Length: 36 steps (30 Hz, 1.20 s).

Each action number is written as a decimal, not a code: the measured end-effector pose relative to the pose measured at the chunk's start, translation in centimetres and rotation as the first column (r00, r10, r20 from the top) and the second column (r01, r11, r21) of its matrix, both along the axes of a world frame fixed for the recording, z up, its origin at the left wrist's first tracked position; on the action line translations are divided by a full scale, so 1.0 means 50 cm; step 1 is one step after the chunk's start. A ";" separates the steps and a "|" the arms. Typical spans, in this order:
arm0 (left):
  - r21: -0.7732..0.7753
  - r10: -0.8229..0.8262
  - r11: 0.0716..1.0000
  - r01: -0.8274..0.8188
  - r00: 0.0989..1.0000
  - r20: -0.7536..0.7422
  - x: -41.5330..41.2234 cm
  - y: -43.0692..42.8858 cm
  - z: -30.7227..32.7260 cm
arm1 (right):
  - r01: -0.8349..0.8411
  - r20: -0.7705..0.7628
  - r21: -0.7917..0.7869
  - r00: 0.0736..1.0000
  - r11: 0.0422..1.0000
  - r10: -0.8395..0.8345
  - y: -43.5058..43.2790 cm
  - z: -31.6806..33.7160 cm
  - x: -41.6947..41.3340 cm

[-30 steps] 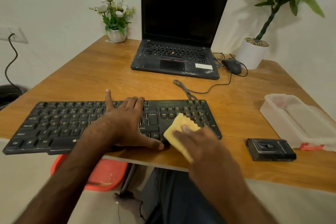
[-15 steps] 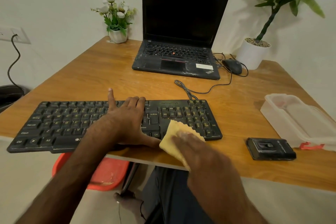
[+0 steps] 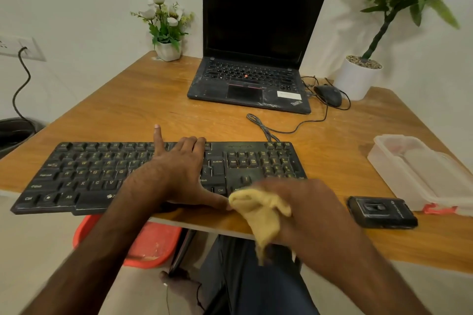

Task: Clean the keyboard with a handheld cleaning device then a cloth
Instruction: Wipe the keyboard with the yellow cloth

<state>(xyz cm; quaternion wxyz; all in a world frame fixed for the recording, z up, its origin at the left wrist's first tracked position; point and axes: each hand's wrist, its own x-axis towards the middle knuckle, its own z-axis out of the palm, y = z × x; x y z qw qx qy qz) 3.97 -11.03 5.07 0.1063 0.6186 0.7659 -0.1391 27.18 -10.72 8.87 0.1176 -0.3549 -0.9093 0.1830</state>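
Keyboard (image 3: 102,174) lies at the near edge of the desk (image 3: 153,110), left corner overhanging, our left hand (image 3: 179,174) flat on it, fingers extended. Our right hand (image 3: 307,204) clutches the bunched cloth (image 3: 258,210) by the front right keys; we fear a hard sweep could push the keyboard off.

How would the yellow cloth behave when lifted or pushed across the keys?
Probably floppy: the yellow cloth bunches in the right hand and its loose end hangs down. Likely light; one hand carries it. Pushed over the keyboard, it would probably crumple.
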 end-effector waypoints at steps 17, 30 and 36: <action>-0.053 0.018 0.998 -0.015 0.998 0.054 -0.002 0.000 0.008 | 0.087 0.103 0.190 0.989 0.978 -0.108 0.050 0.045 -0.042; -0.056 0.023 0.998 -0.020 0.999 0.045 0.004 0.000 0.010 | -0.025 0.174 0.008 0.985 1.000 0.023 0.056 0.046 -0.050; -0.054 0.034 0.998 -0.031 0.998 0.056 0.005 -0.001 0.013 | 0.080 -0.196 -0.148 0.974 0.986 -0.109 0.133 -0.011 -0.080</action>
